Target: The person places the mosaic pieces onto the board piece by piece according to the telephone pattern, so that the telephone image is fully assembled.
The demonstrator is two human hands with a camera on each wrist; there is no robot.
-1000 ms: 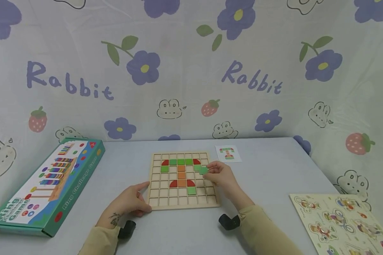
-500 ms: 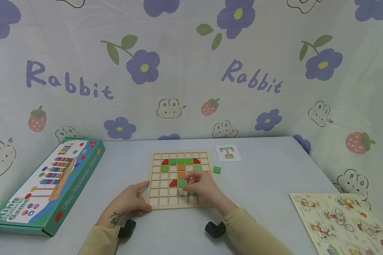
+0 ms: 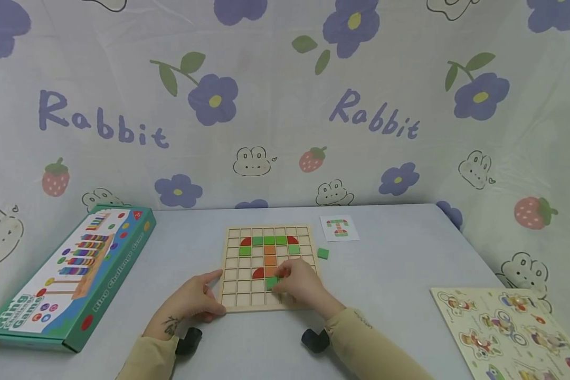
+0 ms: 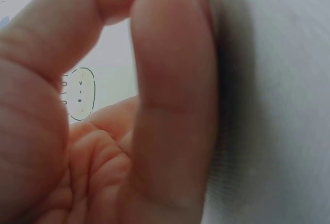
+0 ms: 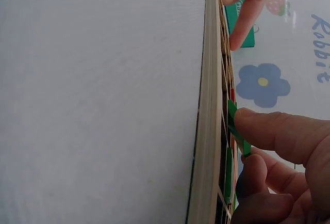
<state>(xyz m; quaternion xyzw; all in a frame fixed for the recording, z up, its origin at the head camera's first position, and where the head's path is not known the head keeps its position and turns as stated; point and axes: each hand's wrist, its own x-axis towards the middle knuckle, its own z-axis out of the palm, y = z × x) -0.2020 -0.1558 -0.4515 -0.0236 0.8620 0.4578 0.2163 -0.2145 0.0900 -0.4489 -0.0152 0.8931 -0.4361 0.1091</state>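
Observation:
A wooden grid board (image 3: pixel 244 300) lies on the table with green, orange and red tiles set in a T-like pattern. My right hand (image 3: pixel 303 282) pinches a green square tile (image 3: pixel 271 284) between thumb and fingers, just below the lowest orange tile. In the right wrist view this green tile is tilted over the board, close to another green tile (image 5: pixel 229 175) lying in the grid. My left hand (image 3: pixel 190 301) touches the board's left side, index finger higher up and thumb at the near corner. Part of the pattern's right side is hidden under my right hand.
A loose green tile (image 3: pixel 323 253) lies right of the board. Behind it is a white pattern card (image 3: pixel 347 232). A boxed ring game (image 3: pixel 71 274) lies at the left, and a picture puzzle board (image 3: pixel 503 327) at the near right. A printed cloth (image 3: pixel 285 126) hangs behind.
My right hand let go of one green tile right of the board, then brought another over the lower centre and slightly nearer me. My left hand stays put.

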